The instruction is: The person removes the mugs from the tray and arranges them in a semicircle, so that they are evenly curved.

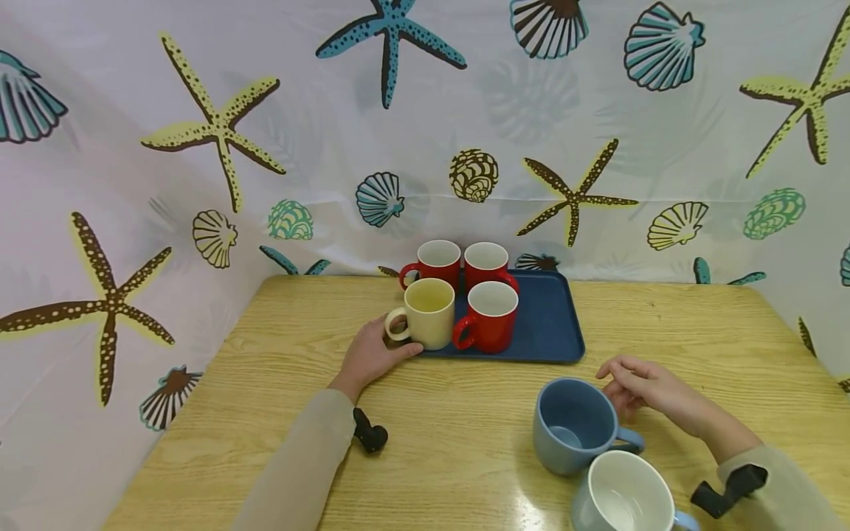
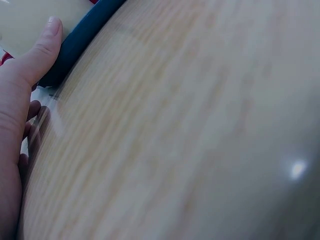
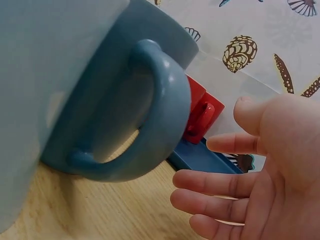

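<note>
Just ahead of your left hand [image 1: 370, 358] stands the cream ceramic mug [image 1: 428, 313] on the near-left corner of the dark blue plastic tray [image 1: 547, 324], its handle turned toward your fingers, likely for an easy hold – your thumb [image 2: 44, 47] lies against the tray's rim, fingers relaxed, gripping nothing. Your right hand [image 1: 647, 387] hovers spread and loose just beside the handle of the blue glazed mug [image 1: 575, 424] – apart from it, on the wooden table [image 1: 465, 435].

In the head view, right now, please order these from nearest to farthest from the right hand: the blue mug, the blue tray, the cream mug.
1. The blue mug, just left of the right hand.
2. The blue tray, behind the hand, to its left.
3. The cream mug, at the tray's near left corner, beside the left hand.
</note>
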A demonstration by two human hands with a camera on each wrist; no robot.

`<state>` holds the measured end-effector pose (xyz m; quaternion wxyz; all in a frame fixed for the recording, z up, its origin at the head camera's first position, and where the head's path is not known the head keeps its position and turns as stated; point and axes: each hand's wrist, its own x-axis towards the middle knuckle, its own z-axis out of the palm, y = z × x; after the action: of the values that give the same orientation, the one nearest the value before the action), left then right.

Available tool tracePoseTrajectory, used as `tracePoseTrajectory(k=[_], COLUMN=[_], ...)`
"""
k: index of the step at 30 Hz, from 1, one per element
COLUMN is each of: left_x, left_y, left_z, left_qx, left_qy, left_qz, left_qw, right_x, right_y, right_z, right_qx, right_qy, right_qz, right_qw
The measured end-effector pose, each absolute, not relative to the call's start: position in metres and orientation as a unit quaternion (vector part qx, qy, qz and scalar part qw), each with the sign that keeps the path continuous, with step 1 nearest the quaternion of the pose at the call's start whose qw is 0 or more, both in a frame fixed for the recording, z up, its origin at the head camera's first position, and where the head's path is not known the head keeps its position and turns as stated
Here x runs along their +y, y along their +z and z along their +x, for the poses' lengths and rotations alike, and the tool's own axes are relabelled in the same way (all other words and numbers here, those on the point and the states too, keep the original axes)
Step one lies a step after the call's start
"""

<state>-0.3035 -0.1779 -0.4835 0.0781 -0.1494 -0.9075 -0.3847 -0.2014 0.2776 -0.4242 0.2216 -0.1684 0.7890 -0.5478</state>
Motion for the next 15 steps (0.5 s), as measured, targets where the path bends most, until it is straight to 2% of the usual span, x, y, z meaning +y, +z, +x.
tracePoseTrajectory(k=[15], left_x=[-0.179], left_y=[-0.486], left_z=[-0.304], left_qx=[-0.912], left_qy=[-0.372], left_qz=[-0.147], left_qw=[0.086], right_x=[0.272], right_y=[-0.421], right_z=[-0.223], right_qx=[0.793], right_qy=[-0.551], right_qz=[-0.153], right_qw=[0.208])
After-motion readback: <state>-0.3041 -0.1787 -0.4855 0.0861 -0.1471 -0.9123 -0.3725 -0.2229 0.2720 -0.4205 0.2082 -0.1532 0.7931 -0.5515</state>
